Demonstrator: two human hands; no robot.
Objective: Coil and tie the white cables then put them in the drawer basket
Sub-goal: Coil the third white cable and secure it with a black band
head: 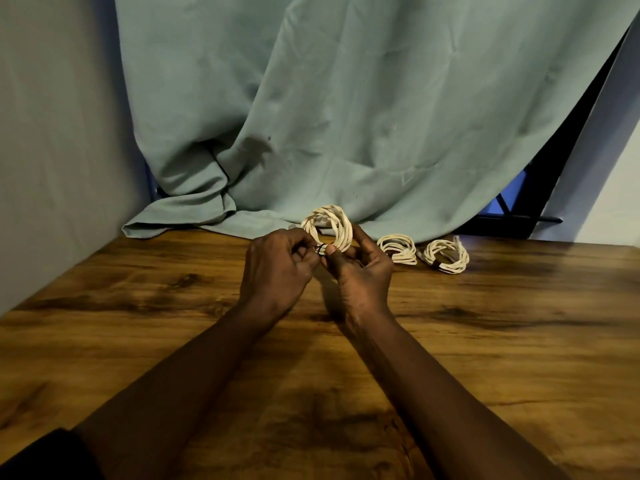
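Head view. Both bare hands raised just above the middle of the table [519, 341], meeting on one coiled white cable [332, 221]. Left hand [277, 268] curled, its fingers [299, 242] pinching a thin black tie [322, 248] at the lower edge of the coil. Right hand [362, 271] cupped under the coil from the right, thumb pressed on the strands next to the tie, other fingers curled behind the loop. Coil held upright, clear of the wood, its top in front of the hem of a pale green cloth [346, 116]. Whether the tie is knotted: cannot tell.

Further right, near the far edge of the table, a second coil [398, 249] lying flat. Just beside it a third coil [446, 256], also flat, wrapped by a dark band [437, 264] on its near side. Both apart from the held coil and touched by neither hand. Any tie on the second coil: too small to make out.

Cloth hanging down behind the table, bunched in folds onto its far left corner.
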